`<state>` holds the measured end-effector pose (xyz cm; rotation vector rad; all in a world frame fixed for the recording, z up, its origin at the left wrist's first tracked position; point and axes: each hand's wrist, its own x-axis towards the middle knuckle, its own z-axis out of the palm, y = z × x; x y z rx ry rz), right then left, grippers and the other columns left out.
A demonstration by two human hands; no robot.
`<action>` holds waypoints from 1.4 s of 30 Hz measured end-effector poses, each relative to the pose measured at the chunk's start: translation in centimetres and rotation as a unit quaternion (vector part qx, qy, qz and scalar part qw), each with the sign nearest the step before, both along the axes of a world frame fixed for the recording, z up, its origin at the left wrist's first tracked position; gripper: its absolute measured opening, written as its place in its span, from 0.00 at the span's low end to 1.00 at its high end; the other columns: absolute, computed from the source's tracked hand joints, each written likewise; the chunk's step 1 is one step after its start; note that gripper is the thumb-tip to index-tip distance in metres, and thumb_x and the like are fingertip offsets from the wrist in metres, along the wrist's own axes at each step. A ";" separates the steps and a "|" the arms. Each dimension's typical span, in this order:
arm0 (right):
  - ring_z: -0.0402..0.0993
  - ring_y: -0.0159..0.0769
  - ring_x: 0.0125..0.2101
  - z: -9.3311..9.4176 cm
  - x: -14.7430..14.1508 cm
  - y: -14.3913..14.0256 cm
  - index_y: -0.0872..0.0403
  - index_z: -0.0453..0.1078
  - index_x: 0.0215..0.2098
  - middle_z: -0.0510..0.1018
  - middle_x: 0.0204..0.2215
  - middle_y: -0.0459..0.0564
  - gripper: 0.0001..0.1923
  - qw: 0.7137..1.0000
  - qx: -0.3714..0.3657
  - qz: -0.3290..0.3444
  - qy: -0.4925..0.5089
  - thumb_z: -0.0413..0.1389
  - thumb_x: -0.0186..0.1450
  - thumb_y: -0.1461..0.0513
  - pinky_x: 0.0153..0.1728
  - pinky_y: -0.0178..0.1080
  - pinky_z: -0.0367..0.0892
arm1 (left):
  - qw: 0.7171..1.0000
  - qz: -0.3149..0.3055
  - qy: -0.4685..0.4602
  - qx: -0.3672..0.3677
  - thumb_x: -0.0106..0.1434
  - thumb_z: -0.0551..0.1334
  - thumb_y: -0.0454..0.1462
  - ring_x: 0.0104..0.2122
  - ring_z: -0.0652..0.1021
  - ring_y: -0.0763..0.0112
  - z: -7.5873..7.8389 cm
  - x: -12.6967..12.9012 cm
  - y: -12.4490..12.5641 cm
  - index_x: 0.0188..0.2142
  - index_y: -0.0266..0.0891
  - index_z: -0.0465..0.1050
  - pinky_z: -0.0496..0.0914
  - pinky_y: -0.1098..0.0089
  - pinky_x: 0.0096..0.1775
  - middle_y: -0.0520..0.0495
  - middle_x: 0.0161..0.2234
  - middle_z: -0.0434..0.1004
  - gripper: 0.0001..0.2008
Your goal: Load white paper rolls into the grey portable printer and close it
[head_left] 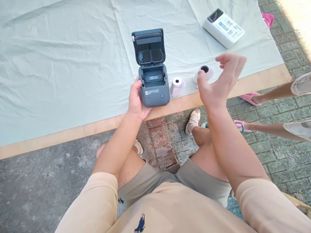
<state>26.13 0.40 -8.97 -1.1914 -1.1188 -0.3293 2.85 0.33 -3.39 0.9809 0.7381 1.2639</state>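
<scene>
My left hand [137,101] grips the lower left side of a dark grey label printer [155,97] at the table's front edge. The printer's lid [148,47] stands raised, and no roll shows in its bay. Just right of the printer stands a small white paper roll [177,84] with a loose end. A second white roll [208,72], with a dark ridged core, lies farther right, partly behind my thumb. Over that side my right hand [220,81] hovers with fingers apart and curled, holding nothing that I can see.
A white box [223,28] with a printed label lies at the back right on the pale cloth [73,64]. The table's bare wooden edge [102,124] runs in front of my knees. Another person's legs [272,92] in pink footwear are at the right.
</scene>
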 end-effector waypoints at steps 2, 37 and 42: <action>0.65 0.47 0.50 -1.6 1.0 1.4 0.54 0.67 0.50 0.71 0.48 0.63 0.28 0.999 -0.046 0.007 0.002 0.66 0.60 0.47 0.51 0.50 0.70 | 1.000 0.000 0.009 0.004 0.56 0.69 0.54 0.60 0.78 0.52 0.0 0.0 0.0 0.49 0.46 0.71 0.78 0.57 0.58 0.48 0.49 0.82 0.26; 0.75 0.38 0.49 3.9 -5.3 -2.0 0.48 0.77 0.42 0.81 0.46 0.42 0.19 0.903 -0.109 0.350 -0.223 0.48 0.78 0.51 0.57 0.48 0.62 | 0.998 -0.032 0.036 0.049 0.57 0.71 0.58 0.59 0.78 0.56 -0.7 0.2 -0.3 0.51 0.46 0.68 0.77 0.64 0.54 0.45 0.52 0.77 0.31; 0.76 0.36 0.46 4.0 -5.4 -2.6 0.51 0.78 0.38 0.81 0.37 0.44 0.28 0.921 -0.030 0.336 -0.194 0.44 0.80 0.44 0.51 0.44 0.62 | 0.992 -0.062 0.067 0.085 0.49 0.78 0.49 0.56 0.80 0.57 -0.9 -0.3 0.0 0.54 0.46 0.62 0.78 0.64 0.53 0.46 0.51 0.77 0.38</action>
